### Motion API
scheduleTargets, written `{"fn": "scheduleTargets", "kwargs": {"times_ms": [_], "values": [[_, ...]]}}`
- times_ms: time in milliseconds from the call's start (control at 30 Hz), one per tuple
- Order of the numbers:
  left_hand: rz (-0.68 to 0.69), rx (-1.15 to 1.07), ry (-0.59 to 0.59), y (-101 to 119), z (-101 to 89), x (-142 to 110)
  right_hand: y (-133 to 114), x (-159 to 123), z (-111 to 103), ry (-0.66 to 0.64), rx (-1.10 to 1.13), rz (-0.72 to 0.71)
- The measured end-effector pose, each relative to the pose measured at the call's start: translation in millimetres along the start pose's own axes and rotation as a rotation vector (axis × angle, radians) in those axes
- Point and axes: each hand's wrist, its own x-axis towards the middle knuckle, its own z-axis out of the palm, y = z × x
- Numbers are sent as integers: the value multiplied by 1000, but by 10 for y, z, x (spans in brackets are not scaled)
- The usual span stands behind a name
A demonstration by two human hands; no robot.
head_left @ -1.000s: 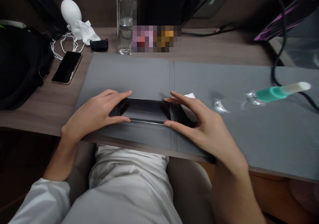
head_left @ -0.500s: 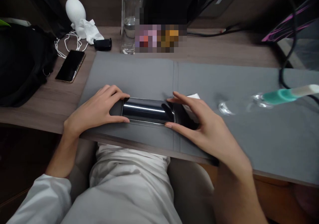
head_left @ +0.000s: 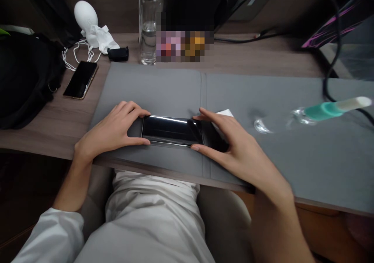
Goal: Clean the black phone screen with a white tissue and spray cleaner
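Going left to right on this desk: a black backpack (head_left: 26, 80) slumps at the far left, beside the wooden desktop (head_left: 37, 136). Behind it are a white egg-shaped ornament (head_left: 85, 24), a tangle of white earphone cable (head_left: 76, 52), a crumpled tissue (head_left: 102, 39) and a small black case (head_left: 118, 54). A black smartphone (head_left: 80, 80) with gold edges lies flat on the wood.

On the gray desk mat (head_left: 152, 91), the left hand (head_left: 109, 128) has its fingers (head_left: 131, 108) slightly spread and curved over the left end of a glossy black panel (head_left: 172, 130). Its thumb (head_left: 137, 141) runs along the near edge. The panel lies flat mid-mat, close to the front edge; can't tell if it's a phone or just a screen.

A duller black piece (head_left: 214, 140) sticks out past its right end. The right hand (head_left: 233, 146) pinches that end between index finger (head_left: 210, 115) and thumb (head_left: 204, 150).

Behind sit a glass water bottle (head_left: 148, 33) and a pixelated patch (head_left: 184, 45). Far right, a teal-and-white tube (head_left: 324, 111) lies on the mat.
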Motion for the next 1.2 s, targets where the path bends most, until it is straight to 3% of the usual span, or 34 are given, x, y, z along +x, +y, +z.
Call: {"fn": "scheduleTargets", "kwargs": {"times_ms": [1200], "values": [[19,52,-4,6,16,24,-2,18,-50,-19,-15,-5]]}}
